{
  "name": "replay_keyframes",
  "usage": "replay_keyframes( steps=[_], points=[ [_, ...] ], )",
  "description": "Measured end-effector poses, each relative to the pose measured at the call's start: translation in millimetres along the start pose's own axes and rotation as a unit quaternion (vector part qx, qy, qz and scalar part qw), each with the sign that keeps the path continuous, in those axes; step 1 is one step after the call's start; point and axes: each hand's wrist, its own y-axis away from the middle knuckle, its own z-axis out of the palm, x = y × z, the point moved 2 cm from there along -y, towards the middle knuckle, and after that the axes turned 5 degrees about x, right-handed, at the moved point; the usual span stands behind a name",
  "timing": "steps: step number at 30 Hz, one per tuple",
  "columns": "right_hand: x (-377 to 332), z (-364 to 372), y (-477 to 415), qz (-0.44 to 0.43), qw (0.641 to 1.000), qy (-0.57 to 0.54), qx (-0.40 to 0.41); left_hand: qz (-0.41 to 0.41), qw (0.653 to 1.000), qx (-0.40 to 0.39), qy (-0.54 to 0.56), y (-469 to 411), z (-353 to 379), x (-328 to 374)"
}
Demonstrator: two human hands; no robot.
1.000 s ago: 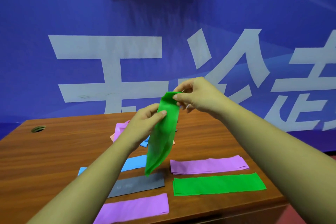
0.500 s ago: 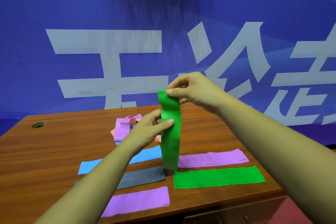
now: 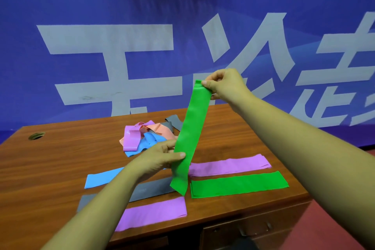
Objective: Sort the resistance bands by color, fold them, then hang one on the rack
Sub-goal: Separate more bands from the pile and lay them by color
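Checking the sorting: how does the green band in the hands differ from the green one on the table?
The held green band is raised and tilted; the flat green band lies on the table. The right hand and left hand pinch the held one; the flat one is untouched. Both are green.

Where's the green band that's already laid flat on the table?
Head view: the flat green band lies right of centre on the table, near its front edge, on the near side of the long purple band, right of the gray band.

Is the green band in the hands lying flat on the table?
No: the right hand and left hand hold the green band up, tilted.
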Motion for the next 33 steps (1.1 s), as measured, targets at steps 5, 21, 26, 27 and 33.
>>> replay_keyframes(
  steps=[5,21,26,27,33],
  points=[
    [52,-17,-1,0.069,0.995,-0.023,0.069,-0.034,0.999,-0.008,-0.024,10,5,-21],
    [193,-99,67,0.245,0.946,0.002,0.211,-0.144,0.980,0.120,-0.068,5,6,-63],
    [229,-116,100,0.280,0.935,-0.020,0.218,-0.139,0.965,0.180,-0.129,-5,23,-68],
    [236,-118,105,0.287,0.932,-0.019,0.218,-0.140,0.962,0.185,-0.141,-8,28,-70],
    [258,-133,124,0.299,0.925,0.018,0.234,-0.088,0.934,0.211,-0.276,-18,55,-85]
  ],
)
